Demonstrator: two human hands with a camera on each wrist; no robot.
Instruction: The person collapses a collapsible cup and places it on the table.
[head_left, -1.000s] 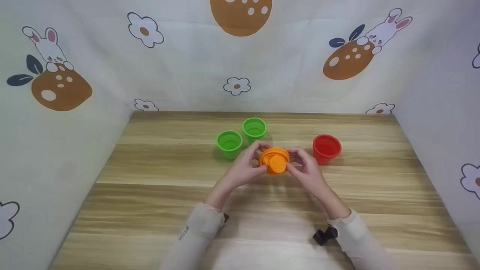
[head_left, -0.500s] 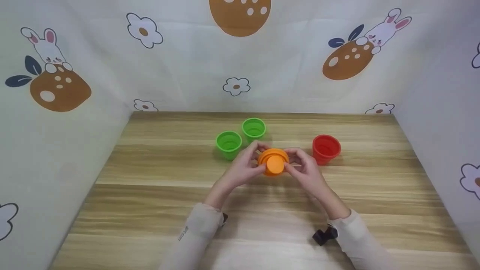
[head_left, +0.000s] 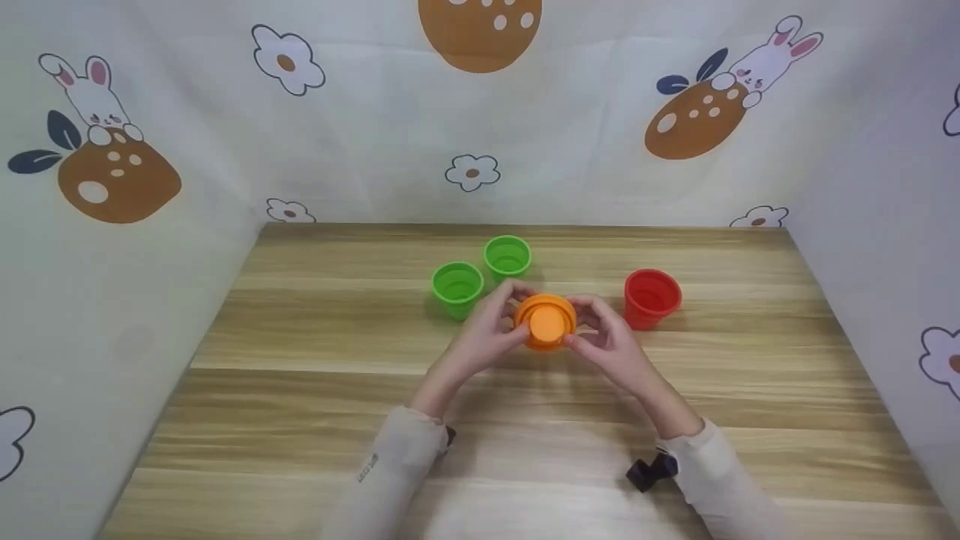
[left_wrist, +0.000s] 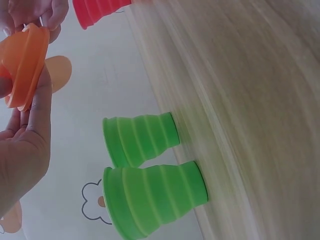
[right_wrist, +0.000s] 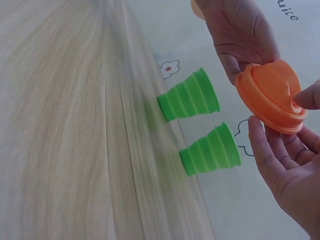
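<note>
Between both hands, lifted off the table, is an orange collapsible cup (head_left: 547, 324), partly folded, its round base facing the head camera. My left hand (head_left: 491, 330) grips it from the left, thumb on the base side and fingers behind the rim. From the right, my right hand (head_left: 611, 341) holds it with the thumb low by the base and fingers at the rim. In the right wrist view the folded wall of the orange cup (right_wrist: 272, 97) bulges unevenly. Two green ribbed cups (head_left: 457, 289) (head_left: 508, 256) stand upright just beyond the left hand.
A red ribbed cup (head_left: 652, 298) stands upright beyond the right hand. The wooden table (head_left: 300, 420) meets a patterned cloth backdrop (head_left: 375, 135) at the back and sides. Black wrist-camera mounts (head_left: 651, 471) show at the cuffs.
The orange cup has turned slightly, so its base faces the head camera more squarely, and it has shifted a little left. The right thumb has slid slightly lower. The other cups stay put.
</note>
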